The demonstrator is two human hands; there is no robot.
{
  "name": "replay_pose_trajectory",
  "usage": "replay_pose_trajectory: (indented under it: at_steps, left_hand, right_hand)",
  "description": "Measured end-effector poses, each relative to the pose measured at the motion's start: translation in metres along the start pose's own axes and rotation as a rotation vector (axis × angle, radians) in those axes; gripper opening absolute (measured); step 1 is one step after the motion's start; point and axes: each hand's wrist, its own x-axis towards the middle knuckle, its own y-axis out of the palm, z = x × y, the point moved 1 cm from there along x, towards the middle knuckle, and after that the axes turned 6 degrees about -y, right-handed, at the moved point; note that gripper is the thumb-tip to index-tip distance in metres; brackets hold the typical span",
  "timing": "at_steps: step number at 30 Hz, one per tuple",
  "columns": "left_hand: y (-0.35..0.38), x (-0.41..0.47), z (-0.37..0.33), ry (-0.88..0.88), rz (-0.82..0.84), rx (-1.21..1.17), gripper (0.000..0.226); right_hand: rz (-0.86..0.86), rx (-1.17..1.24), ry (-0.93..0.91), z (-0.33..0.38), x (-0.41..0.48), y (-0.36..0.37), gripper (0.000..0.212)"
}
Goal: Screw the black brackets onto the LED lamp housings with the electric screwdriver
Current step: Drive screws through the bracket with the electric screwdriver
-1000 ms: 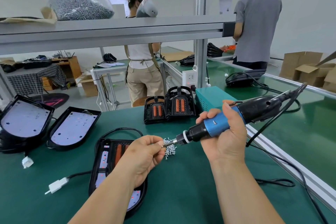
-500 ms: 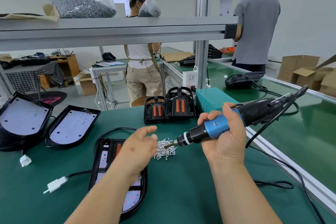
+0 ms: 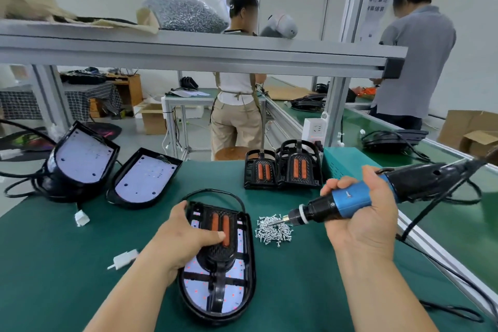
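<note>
A black LED lamp housing (image 3: 244, 291) lies on the green table in front of me, with a black bracket (image 3: 219, 250) with two orange strips lying in it. My left hand (image 3: 183, 237) grips the housing's left edge, its thumb lying across the bracket. My right hand (image 3: 361, 218) holds the blue and black electric screwdriver (image 3: 350, 201), whose bit points left into a small heap of silver screws (image 3: 273, 229) just right of the housing.
Two more housings (image 3: 145, 178) (image 3: 80, 156) lean at the left with white connectors (image 3: 82, 218) nearby. Two loose brackets (image 3: 283, 170) and a green box (image 3: 342, 164) stand behind. A shelf rail (image 3: 188, 54) runs overhead. Two people stand beyond the table.
My left hand left the screwdriver tip and came down onto the housing, thumb on the bracket. The screwdriver bit dropped towards the screw heap.
</note>
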Motion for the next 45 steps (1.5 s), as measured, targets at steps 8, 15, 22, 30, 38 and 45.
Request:
replay_pose_trajectory:
  at_steps: [8, 15, 22, 30, 38, 45]
  left_hand:
    - [0.003, 0.01, 0.003, 0.007, 0.031, -0.045, 0.08]
    - [0.004, 0.009, 0.002, 0.019, 0.041, -0.053, 0.091]
    - [0.003, 0.01, 0.004, 0.025, 0.035, -0.046, 0.069]
    - [0.004, 0.007, 0.002, 0.021, 0.033, -0.038, 0.069]
    - [0.004, 0.002, -0.001, 0.04, 0.03, -0.034, 0.082]
    - [0.005, 0.002, -0.002, 0.045, 0.035, -0.055, 0.084]
  right_hand:
    - [0.058, -0.144, 0.041, -0.039, 0.015, 0.037, 0.023]
    - [0.04, -0.27, 0.068, -0.065, 0.018, 0.032, 0.02]
    - [0.063, -0.243, 0.068, -0.065, 0.018, 0.033, 0.018]
    - [0.125, -0.241, 0.056, -0.066, 0.015, 0.036, 0.023]
    - [0.156, -0.276, 0.047, -0.07, 0.011, 0.039, 0.023]
    - [0.205, -0.289, 0.019, -0.069, 0.007, 0.042, 0.02]
